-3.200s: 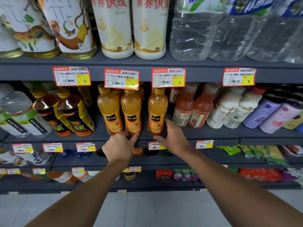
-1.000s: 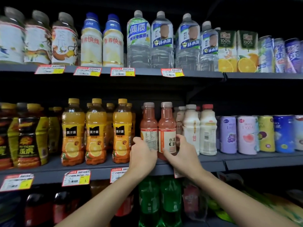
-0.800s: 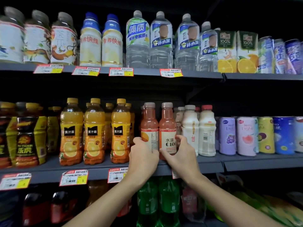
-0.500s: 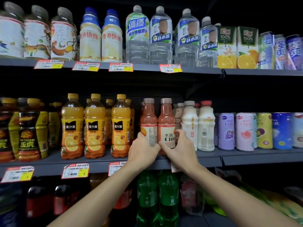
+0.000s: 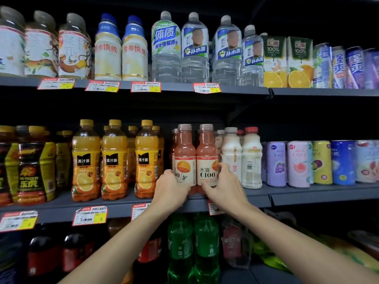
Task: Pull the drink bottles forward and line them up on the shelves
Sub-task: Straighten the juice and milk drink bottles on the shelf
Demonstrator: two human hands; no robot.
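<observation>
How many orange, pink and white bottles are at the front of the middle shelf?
orange bottles: 3
pink bottles: 2
white bottles: 2
total: 7

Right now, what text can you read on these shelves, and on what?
"水溶 C100": right pink bottle, gripped by the right hand.
"00": left pink bottle, gripped by the left hand.
"美汁源": orange juice bottles.
"体质": clear bottle.
"100%": juice cartons.
"5": price tag.
Other price tags: blurred.
</observation>
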